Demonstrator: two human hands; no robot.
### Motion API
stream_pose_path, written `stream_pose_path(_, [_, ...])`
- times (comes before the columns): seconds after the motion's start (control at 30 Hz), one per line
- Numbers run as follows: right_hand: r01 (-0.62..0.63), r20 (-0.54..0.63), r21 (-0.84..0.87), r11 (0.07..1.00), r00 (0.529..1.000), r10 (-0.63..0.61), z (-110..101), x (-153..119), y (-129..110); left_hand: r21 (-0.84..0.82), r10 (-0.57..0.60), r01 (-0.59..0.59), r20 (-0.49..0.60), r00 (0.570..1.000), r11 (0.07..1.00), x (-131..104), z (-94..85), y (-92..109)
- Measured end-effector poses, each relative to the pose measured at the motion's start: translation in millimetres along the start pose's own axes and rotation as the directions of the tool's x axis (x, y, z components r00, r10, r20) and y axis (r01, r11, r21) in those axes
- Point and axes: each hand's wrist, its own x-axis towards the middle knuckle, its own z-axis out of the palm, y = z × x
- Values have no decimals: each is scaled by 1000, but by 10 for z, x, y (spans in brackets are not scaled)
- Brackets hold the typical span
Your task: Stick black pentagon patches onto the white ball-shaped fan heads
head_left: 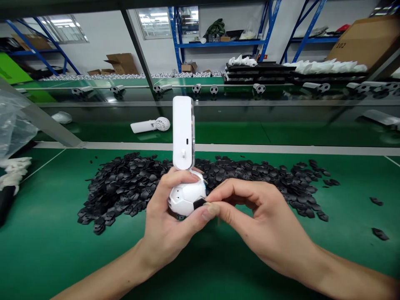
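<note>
My left hand is wrapped round the ball-shaped head of a white handheld fan, its handle pointing up. A small slot and a nub show on the handle. With thumb and forefinger my right hand pinches a small black pentagon-shaped piece at the lower right of the ball. The piece touches the white shell; whether it sits flush I cannot tell. My left thumb lies close to the right fingertips. Behind both hands a wide heap of black pentagon pieces spreads over the green table.
Another white fan lies beyond the table's pale edge strip. Farther back, several fans with black-and-white ball heads line a conveyor. Stacked black trays stand behind. A slanted metal post and a plastic bag are at left.
</note>
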Motion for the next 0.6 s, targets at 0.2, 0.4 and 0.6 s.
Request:
stream_pose_path(0.2, [-28, 182, 68, 997, 983, 15, -123, 76, -26, 44, 80, -78, -57, 995, 996, 37, -43, 44])
stream_pose_path(0.4, [-201, 180, 150, 968, 968, 173, -14, 103, 91, 73, 18, -12, -84, 996, 997, -47, -25, 31])
stream_pose_path(0.6, [-276, 415, 400, 874, 905, 96, 65, 116, 208, 87, 4, -1, -39, 999, 996, -151, -21, 69])
